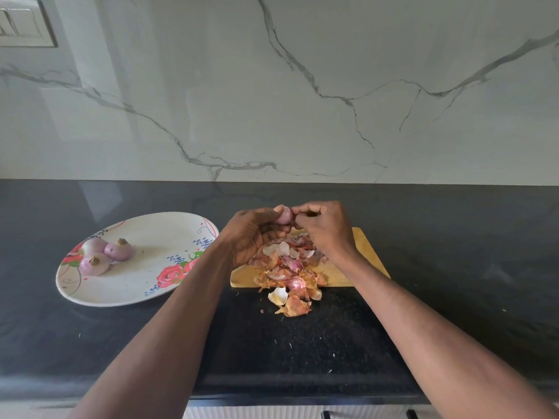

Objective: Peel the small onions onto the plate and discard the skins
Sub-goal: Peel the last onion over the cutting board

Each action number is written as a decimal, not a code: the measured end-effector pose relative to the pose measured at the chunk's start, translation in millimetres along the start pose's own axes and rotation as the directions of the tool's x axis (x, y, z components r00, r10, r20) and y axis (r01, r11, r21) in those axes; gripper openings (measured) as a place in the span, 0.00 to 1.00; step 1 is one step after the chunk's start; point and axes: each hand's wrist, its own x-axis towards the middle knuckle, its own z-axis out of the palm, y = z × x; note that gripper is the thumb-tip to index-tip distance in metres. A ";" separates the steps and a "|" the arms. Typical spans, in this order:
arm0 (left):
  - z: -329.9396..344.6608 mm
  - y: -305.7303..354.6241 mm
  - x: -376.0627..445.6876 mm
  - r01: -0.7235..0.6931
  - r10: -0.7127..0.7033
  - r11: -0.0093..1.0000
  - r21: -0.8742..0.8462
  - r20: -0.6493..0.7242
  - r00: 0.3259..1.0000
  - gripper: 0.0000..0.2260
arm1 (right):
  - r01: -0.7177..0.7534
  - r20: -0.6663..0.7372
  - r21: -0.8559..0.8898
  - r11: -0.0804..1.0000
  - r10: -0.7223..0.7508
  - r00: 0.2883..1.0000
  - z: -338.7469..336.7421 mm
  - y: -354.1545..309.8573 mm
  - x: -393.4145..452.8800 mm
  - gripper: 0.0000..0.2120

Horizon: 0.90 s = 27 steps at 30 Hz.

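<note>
Left hand point(248, 234) curls round a small onion point(285, 215) above the wooden cutting board point(364, 252) while the right hand point(320, 225) pinches its skin, and a hard tug could pop it out onto the onion skins point(287, 267), far from the flowered plate point(157, 237).

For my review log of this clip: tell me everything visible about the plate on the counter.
The plate is oval, white and glossy, ceramic or melamine by its look, printed with red roses, green leaves, blue sprigs and thin curling lines. It lies flat on the dark counter, to the left of the wooden board. Three small peeled onions sit clustered at its left end, touching one another; the rest of its surface is bare. The left forearm crosses its right edge in the picture; neither hand touches it.
</note>
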 end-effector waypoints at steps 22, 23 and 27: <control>3.9 -2.8 1.7 -0.066 0.067 0.995 0.076 -0.018 0.998 0.10 | -0.060 -0.064 0.065 0.996 0.064 0.996 4.8 -11.3 -3.8 0.05; 3.6 -2.5 2.0 -0.067 0.068 0.996 0.064 -0.020 0.997 0.10 | -0.092 -0.067 0.094 0.991 0.099 0.993 4.1 -11.8 -2.9 0.06; 2.0 -4.6 5.4 -0.064 0.072 0.995 0.075 -0.102 0.992 0.10 | -0.179 -0.104 0.171 0.969 0.198 0.975 6.1 -7.5 0.3 0.15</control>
